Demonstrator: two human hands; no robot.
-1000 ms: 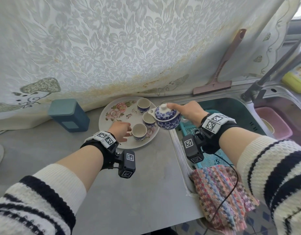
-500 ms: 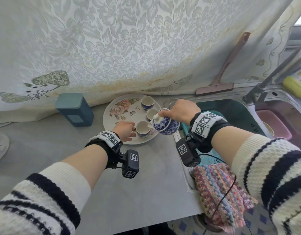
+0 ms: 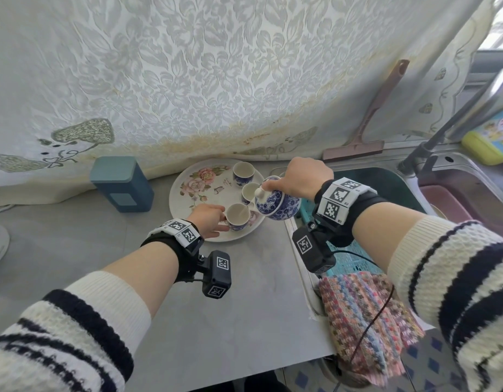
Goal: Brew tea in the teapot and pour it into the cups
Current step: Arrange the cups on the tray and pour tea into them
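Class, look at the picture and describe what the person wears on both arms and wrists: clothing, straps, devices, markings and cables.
Both arms wear cream knitted sleeves with dark navy stripes and ribbed cuffs, pushed up the forearms. Each wrist has a black strap carrying white square-coded marker tags, on the left hand and the right hand. A black box with similar tags hangs below each wrist; a thin dark cable trails from the right one.

1. A small round blue-and-white porcelain teapot [image 3: 277,205] hangs above the right edge of the plate, tipped to the left, its white knobbed lid still on; a thin stream falls from it into the nearest cup.
2. Three small white porcelain cups with blue patterned bases stand upright on a round floral plate [image 3: 199,190]; the nearest cup [image 3: 238,216] sits at the front under the teapot; the middle cup [image 3: 249,192] is partly hidden behind the pot; the far cup [image 3: 243,172] stands apart at the back.
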